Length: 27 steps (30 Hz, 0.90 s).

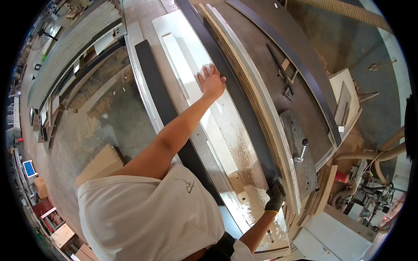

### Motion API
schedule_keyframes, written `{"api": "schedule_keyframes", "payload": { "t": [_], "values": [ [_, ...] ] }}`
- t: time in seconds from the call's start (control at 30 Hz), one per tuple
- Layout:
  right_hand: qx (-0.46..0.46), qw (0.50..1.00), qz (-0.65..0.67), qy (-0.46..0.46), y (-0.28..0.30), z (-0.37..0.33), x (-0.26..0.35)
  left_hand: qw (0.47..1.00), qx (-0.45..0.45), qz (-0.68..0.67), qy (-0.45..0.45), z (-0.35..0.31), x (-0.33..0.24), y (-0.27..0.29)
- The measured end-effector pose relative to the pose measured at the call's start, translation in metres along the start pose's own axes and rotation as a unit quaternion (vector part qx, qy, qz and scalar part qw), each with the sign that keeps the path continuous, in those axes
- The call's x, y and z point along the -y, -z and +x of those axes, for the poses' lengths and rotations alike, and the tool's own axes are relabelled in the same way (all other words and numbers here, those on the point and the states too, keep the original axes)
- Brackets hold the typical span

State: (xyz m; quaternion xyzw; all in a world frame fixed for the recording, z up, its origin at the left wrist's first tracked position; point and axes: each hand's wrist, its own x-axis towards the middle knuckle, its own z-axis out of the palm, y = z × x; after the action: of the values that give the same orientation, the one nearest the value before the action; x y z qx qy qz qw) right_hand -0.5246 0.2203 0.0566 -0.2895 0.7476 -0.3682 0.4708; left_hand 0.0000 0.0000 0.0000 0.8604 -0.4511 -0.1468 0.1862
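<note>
Both my hands seemed to be steadying the white board mid-scene, left hand spread open on it, gloved right hand near right, grip unclear, the next push needing even pressure.

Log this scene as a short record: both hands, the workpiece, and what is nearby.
Left hand: bare, laid open on the white board
Right hand: dark-gloved, at the near end of a dark strip; grip unclear
On the board: narrow white strip, brown dust
Right side: metal lever with black knob
Upper right: ribbed hose
</note>
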Motion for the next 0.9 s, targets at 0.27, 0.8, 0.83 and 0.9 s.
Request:
{"api": "schedule_keyframes", "payload": {
  "t": [0.27, 0.8, 0.83, 0.9],
  "values": [
    [0.033, 0.999, 0.007, 0.033, -0.035, -0.005, 0.022, 1.0, -0.03, -0.002, 0.001, 0.031, 0.009, 0.007],
    [0.076, 0.996, 0.015, 0.038, -0.087, -0.01, 0.05, 1.0, -0.003, 0.022, 0.019, 0.09, 0.034, 0.023],
    [0.077, 0.996, 0.014, 0.036, -0.092, -0.009, 0.053, 0.999, -0.002, 0.031, 0.019, 0.095, 0.036, 0.024],
    [0.078, 0.996, 0.012, 0.033, -0.099, -0.006, 0.055, 0.999, 0.001, 0.039, 0.02, 0.104, 0.04, 0.026]
  ]
}}
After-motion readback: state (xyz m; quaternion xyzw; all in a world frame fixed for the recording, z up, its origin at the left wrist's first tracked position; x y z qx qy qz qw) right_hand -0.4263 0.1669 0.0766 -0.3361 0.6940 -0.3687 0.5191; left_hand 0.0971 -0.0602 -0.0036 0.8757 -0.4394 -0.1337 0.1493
